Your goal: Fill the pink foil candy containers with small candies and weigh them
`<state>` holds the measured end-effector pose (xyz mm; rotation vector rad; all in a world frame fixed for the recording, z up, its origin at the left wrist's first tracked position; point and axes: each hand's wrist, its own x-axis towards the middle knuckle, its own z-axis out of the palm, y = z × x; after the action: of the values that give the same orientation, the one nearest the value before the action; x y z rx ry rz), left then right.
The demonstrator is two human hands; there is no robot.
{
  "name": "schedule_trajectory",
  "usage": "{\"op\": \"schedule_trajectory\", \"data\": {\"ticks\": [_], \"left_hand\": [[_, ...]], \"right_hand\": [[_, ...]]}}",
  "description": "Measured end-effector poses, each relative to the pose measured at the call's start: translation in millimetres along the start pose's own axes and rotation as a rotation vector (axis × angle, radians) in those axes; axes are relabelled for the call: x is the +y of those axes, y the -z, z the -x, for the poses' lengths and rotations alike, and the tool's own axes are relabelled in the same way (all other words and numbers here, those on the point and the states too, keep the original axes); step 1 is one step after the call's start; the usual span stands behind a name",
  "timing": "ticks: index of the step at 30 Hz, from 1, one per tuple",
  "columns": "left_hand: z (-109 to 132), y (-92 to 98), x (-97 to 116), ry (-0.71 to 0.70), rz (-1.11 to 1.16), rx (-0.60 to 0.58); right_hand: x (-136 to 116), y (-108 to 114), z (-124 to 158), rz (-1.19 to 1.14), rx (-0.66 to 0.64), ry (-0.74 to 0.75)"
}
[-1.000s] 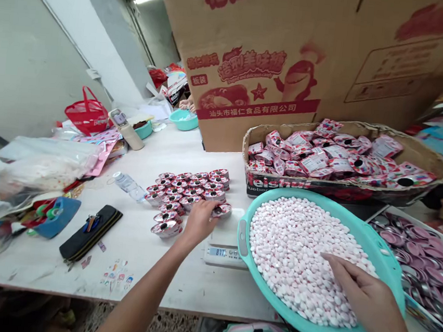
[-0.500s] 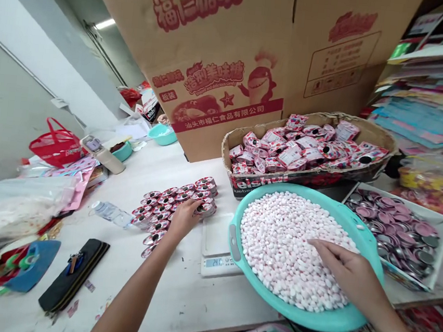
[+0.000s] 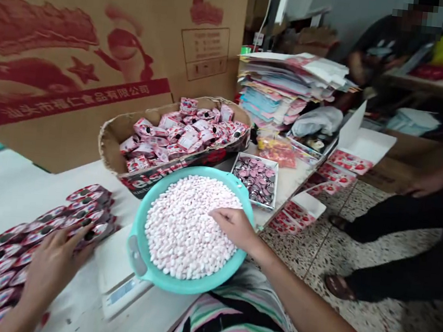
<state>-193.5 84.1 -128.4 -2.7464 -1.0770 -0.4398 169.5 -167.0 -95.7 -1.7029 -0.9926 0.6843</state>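
Note:
My left hand (image 3: 53, 267) lies with its fingers stretched out over the rows of small red-and-silver tins (image 3: 9, 250) on the white table; its fingertips touch the nearest tin. My right hand (image 3: 233, 227) rests on the heap of pink and white candies (image 3: 184, 230) in the teal basin (image 3: 135, 246), its fingers loosely bent and nothing clearly held. The basin sits partly over a white digital scale (image 3: 116, 281) at the table's front edge.
Behind the basin stand a cardboard tray (image 3: 110, 139) of pink packets, a white tray of round lids (image 3: 255, 177) and a huge printed carton (image 3: 80, 43). Stacked paper sheets (image 3: 284, 88) and open white boxes (image 3: 364, 143) lie further right. Another person (image 3: 414, 231) stands on the speckled floor there.
My view has swung right, showing the floor and a person standing. My left hand has drawn back from the scale and now rests on the rows of tins. My right hand stays on the candies.

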Motion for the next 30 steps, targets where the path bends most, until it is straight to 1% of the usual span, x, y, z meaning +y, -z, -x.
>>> {"op": "schedule_trajectory", "data": {"ticks": [3,5,8,10,12,14,16,18,20,22,24,25,26,27,28,30], "left_hand": [[4.4,5.2,12.9,0.014,0.012,0.002],[5.6,10.3,23.2,0.09,-0.003,-0.029],[-1.5,13.1,35.4,0.219,-0.03,-0.038],[-9.4,10.7,41.5,0.301,-0.053,-0.032],[-14.7,5.3,46.8,0.365,-0.037,-0.121],[-15.4,-1.2,50.6,0.414,-0.004,-0.191],[-13.5,-6.0,51.2,0.437,0.017,-0.207],[-14.5,-5.6,48.0,0.448,0.027,-0.183],[-24.5,2.6,43.7,0.457,0.029,-0.13],[-47.3,18.3,43.1,0.448,0.022,0.008],[-82.7,37.0,50.7,0.397,0.004,0.168],[-104.0,45.2,57.7,0.355,-0.011,0.195],[-126.5,51.3,66.3,0.306,-0.031,0.163],[-149.4,54.6,75.9,0.257,-0.05,0.076],[-171.8,54.8,85.5,0.219,-0.066,-0.033],[-212.0,46.0,102.1,0.202,-0.082,-0.184]], "right_hand": [[-5.4,1.3,4.8,-0.045,-0.054,0.026],[-6.0,2.4,8.1,-0.048,-0.082,0.009],[3.2,3.5,9.4,-0.007,-0.093,-0.057],[12.9,4.0,8.9,0.011,-0.107,-0.097],[21.5,4.8,8.5,0.038,-0.109,-0.122],[27.1,4.9,8.4,0.054,-0.11,-0.142],[29.5,3.7,7.8,0.047,-0.102,-0.157],[29.4,1.2,6.5,0.02,-0.096,-0.165],[27.5,-1.4,4.9,-0.02,-0.105,-0.163],[24.0,-3.0,3.9,-0.059,-0.139,-0.15],[19.6,-3.9,4.1,-0.093,-0.17,-0.125],[17.4,-4.5,4.7,-0.11,-0.176,-0.113],[15.5,-5.4,5.5,-0.126,-0.169,-0.099],[14.2,-7.0,6.5,-0.143,-0.151,-0.084],[13.8,-9.2,7.5,-0.159,-0.129,-0.068],[16.1,-15.5,8.8,-0.175,-0.091,-0.034]]}}
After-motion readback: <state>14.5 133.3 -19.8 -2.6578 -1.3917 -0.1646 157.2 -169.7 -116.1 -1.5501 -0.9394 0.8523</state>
